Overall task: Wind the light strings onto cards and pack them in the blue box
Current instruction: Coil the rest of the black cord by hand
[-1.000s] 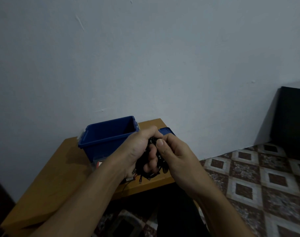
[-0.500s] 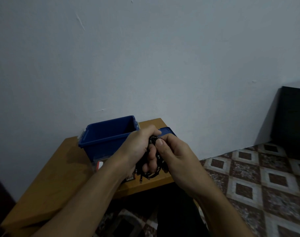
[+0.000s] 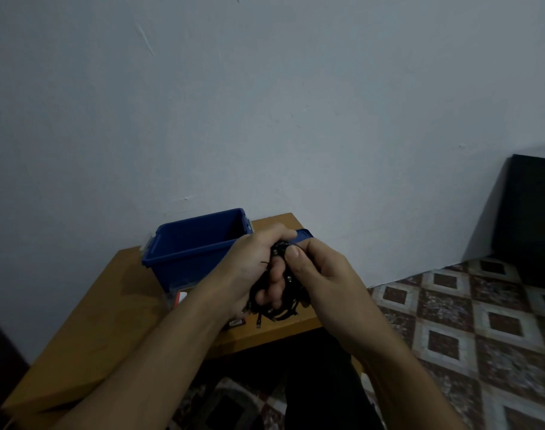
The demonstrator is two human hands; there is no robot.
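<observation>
A black light string (image 3: 283, 313) is held bunched between both hands above the right edge of the desk (image 3: 103, 324), close to its near right corner. The left hand (image 3: 246, 268) is closed round the bundle, its fingers (image 3: 272, 274) curled through the loops of cord. The right hand (image 3: 322, 274) is clamped on the same bundle from the other side, with the thumb pressed on the upper coils and the other fingers tucked behind it, out of sight. Small bulbs are seen as pale dots along the cord, and a few loose ends hang just above the desk. Whether a card lies inside the bundle cannot be told. The open blue box (image 3: 196, 252) is set at the far edge of the desk, against the wall (image 3: 265, 103), just beside the left hand and partly covered by that wrist; its inside is in shadow. A blue lid (image 3: 306, 235) is seen behind the hands, near the far right corner. A small red and white thing (image 3: 181, 297) at the foot of the box is mostly hidden by the left forearm. Patterned floor tiles (image 3: 482, 321) are seen to the right of the desk.
</observation>
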